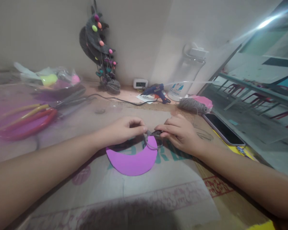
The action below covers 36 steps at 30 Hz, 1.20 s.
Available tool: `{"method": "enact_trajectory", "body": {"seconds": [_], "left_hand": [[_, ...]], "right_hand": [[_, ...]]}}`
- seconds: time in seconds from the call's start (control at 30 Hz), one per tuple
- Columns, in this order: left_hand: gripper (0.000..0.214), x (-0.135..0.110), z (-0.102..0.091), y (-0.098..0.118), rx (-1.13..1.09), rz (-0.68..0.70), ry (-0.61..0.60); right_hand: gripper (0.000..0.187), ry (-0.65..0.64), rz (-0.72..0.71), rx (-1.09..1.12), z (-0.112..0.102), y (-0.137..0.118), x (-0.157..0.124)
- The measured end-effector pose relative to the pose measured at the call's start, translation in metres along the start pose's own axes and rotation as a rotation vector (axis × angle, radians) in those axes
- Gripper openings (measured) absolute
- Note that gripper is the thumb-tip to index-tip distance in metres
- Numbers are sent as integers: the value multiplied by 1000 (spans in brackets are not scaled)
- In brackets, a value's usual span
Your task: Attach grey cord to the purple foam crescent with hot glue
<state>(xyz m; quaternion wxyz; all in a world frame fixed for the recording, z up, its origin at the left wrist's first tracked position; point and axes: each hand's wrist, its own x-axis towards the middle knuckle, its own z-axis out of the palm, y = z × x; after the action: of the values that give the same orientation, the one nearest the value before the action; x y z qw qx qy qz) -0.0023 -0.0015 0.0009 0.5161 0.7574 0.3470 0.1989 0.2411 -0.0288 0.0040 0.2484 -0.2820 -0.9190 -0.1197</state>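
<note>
A purple crescent [132, 163] lies flat on the paper-covered table between my hands. Around its right horn runs a loop of grey yarn [153, 147]. My left hand [128, 130] pinches this yarn between thumb and forefinger, just above the horn's tip. Close beside it, my right hand [180, 131] is closed on a small dark pointed thing [156, 133], which points toward the left fingertips. Its kind is hard to make out because of blur and the fingers.
Red-handled scissors [48, 119] lie at left near a plastic bag [55, 80]. Behind are a hanging grey moon decoration [93, 41], a small clock [140, 83], a blue glue gun [156, 91], and a clear bottle [184, 76]. At right are a grey yarn ball [192, 105] and a phone [223, 127].
</note>
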Motion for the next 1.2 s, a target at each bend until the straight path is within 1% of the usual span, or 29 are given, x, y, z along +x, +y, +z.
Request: {"method": "enact_trajectory", "body": {"seconds": [0.37,0.57,0.8,1.07,1.2], "left_hand": [[26,0,0,1,8,12,-2],[28,-1,-1,0,15,8,-6],[28,-1,0,-1,27,15,7],[28,0,-1,0,7,-4,-3],[27,-1,-1,0,17,28,4]], "right_hand": [[32,10,-4,4,1,0,1],[34,-18,92,50,-1,1,-1],[33,8,15,31,0,0,-1],[32,-5,20,0,0,0,0],[33,-10,14,-11,0,0,0]]}}
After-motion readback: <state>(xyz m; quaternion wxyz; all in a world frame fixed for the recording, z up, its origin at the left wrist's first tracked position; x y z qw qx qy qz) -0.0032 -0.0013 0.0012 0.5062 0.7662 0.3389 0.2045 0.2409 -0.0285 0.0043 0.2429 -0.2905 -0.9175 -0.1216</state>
